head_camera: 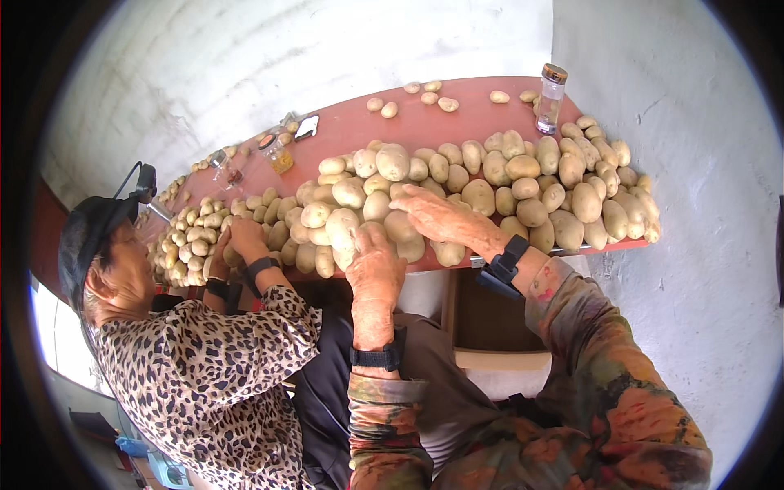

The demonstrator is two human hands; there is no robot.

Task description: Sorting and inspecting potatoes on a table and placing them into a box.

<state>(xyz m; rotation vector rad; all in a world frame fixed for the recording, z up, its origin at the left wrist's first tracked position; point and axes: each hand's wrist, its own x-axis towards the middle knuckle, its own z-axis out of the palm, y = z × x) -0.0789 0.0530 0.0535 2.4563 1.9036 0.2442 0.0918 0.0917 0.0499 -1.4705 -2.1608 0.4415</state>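
Note:
A long heap of potatoes (478,196) lies along the near side of a red table (343,128). My left hand (375,263) rests at the front of the heap, its fingers against a large pale potato (343,229); whether it grips that potato is unclear. Reaching in from the right, my right hand (432,211) lies palm down over the potatoes, fingers stretched to the left. What is under its palm is hidden. Both wrists wear black straps.
At my left a co-worker in a leopard-print top (208,367) handles smaller potatoes (196,239). A clear bottle (551,98) stands at the back right, a glass jar (277,154) at the back left. Loose potatoes (448,104) lie behind the heap. An open cardboard box (502,360) sits below the table edge.

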